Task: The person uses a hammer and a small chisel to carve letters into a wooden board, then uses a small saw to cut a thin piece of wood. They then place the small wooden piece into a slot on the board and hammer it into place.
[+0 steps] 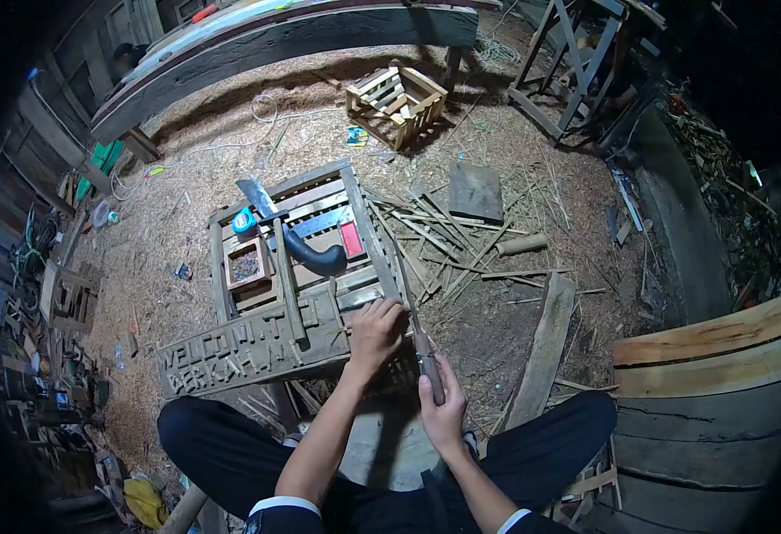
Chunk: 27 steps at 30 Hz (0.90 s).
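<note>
My right hand (pixel 444 408) is wrapped around the brown handle of a long, narrow-bladed knife (pixel 430 374), which points up and away along the table's right edge. Just left of the blade is my left hand (pixel 377 331), fingers curled closed at the front of the low slatted table (pixel 352 187); what it grips is hidden. Raised letters cover a wooden sign board (pixel 230 356) along the table's front left. Farther back lie a hammer (pixel 289 289), a machete with a curved black handle (pixel 315 254), a blue tape measure (pixel 245 221), a small wooden box (pixel 248 265) and a red rectangular piece (pixel 350 239).
Thin wood strips (pixel 444 231) and a square board (pixel 475 191) lie right of the table. A slatted crate (pixel 397 102) stands beyond, before a long workbench (pixel 301 44). A plank (pixel 542 347) lies near my knee, with thick slabs (pixel 711 351) farther right. Shavings cover the floor.
</note>
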Available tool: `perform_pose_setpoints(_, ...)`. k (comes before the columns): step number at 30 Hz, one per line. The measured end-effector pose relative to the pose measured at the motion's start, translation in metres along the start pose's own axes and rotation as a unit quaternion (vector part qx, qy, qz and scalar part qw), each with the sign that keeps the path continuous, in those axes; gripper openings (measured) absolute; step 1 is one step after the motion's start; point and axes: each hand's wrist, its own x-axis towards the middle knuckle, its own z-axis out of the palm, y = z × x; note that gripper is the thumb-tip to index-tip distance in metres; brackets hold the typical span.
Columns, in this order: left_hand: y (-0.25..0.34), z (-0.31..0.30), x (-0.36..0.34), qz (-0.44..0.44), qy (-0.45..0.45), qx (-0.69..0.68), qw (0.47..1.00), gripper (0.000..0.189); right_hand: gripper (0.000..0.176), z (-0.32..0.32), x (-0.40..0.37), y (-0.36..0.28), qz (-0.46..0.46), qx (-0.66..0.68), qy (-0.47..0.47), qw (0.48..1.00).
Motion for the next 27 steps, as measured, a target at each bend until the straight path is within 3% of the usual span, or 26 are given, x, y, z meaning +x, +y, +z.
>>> perform_pose_setpoints(5,-0.002,0.003,0.0,0.01,0.014,-0.018,1.0,0.035,0.054,0.0,0.005,-0.014,0.021,-0.068,-0.008,0.997)
perform_pose_setpoints(17,-0.002,0.001,-0.001,0.0,0.009,-0.021,1.0,0.032,0.052,0.0,0.001,-0.01,0.001,-0.061,-0.006,0.998)
perform_pose_setpoints(27,0.008,-0.003,0.003,-0.045,0.054,-0.029,0.997,0.015,0.052,0.002,0.002,-0.015,-0.004,-0.054,-0.009,0.998)
